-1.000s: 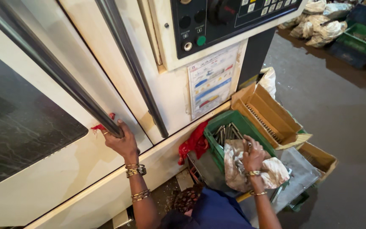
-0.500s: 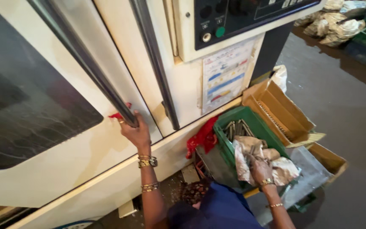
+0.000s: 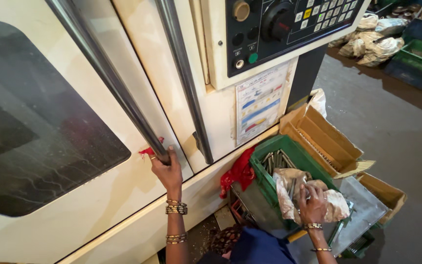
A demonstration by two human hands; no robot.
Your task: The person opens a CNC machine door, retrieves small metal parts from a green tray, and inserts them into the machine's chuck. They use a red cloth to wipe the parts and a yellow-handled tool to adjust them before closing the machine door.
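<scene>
Nearest the camera: right hand (image 3: 312,204), bangles at the wrist, rests palm-down on a crumpled grey-white sheet of wrapping paper (image 3: 335,205) lying over the green plastic crate (image 3: 269,182). Fingers curl down into the paper; whether the grip actually pinches it or only presses on it cannot be told from this angle. Long grey metal rods (image 3: 275,159) lie bare in the crate just behind the hand.

Left hand (image 3: 168,169), arm stretched upward, grip closed around the lower end of the long steel bar handle (image 3: 118,88) on the cream machine door with the dark window (image 3: 35,142). A scrap of red cloth (image 3: 147,151) shows just beside the knuckles.

Risk notes (judgement):
- Body is spread between the two hands. If the door slides, the left arm goes with it and balance over the crate could be lost.
- Rod ends under the paper are hidden; pressing down blind could jab the palm or tear the sheet.
- Bangles could catch on the crate rim or handle bracket.
- A second steel handle (image 3: 184,83) sits near the first; fingers could get nipped between door edges.

Farther out: red rag (image 3: 240,172) against the machine base, open brown cardboard box (image 3: 326,142) beside the crate, black control panel with buttons and knobs (image 3: 279,24) above, bundled sacks (image 3: 374,41) on the floor well apart.
</scene>
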